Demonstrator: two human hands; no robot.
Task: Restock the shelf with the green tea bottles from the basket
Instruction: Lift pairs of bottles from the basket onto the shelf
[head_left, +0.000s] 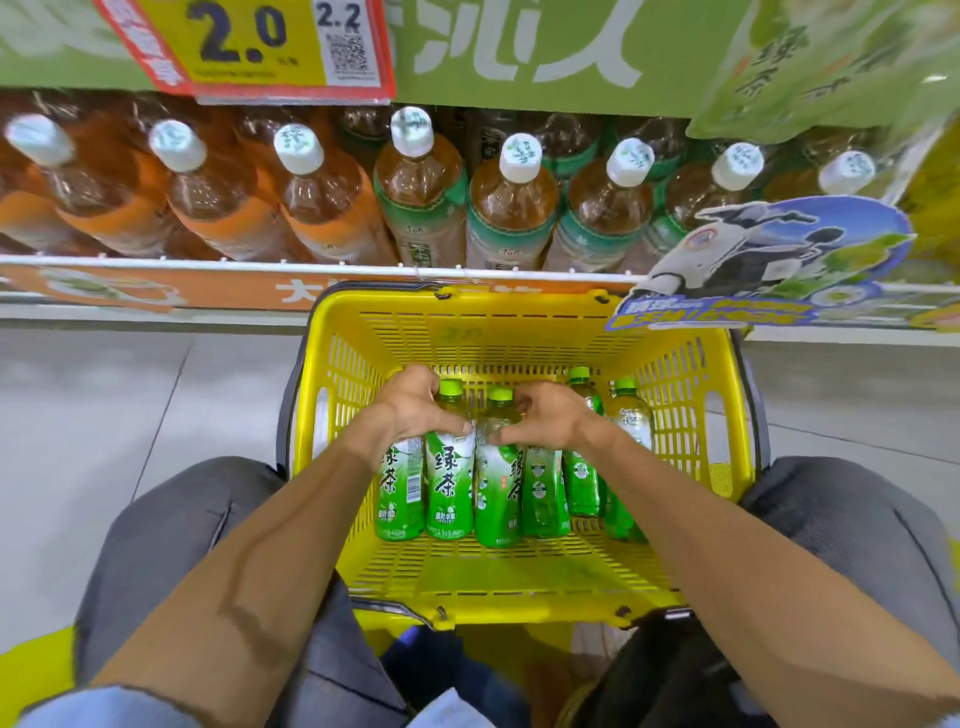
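A yellow plastic basket (524, 322) stands on the floor between my knees, below the shelf. Several small green tea bottles (449, 483) with green caps and green-white labels lie in a row inside it. My left hand (410, 410) wraps around the necks of the two leftmost bottles. My right hand (545, 415) closes on the upper part of the neighbouring bottles (540, 493), thumb against the middle one. Two more bottles (584, 478) lie untouched at the right of the basket. Above, the shelf (208, 262) carries large tea bottles with white caps.
Orange-labelled large bottles (228, 208) fill the shelf's left part, green-labelled ones (511, 218) the middle and right. A yellow price tag (249, 47) hangs above. A cardboard promo sign (769, 265) juts out over the basket's right corner. Grey tiled floor (130, 395) lies left.
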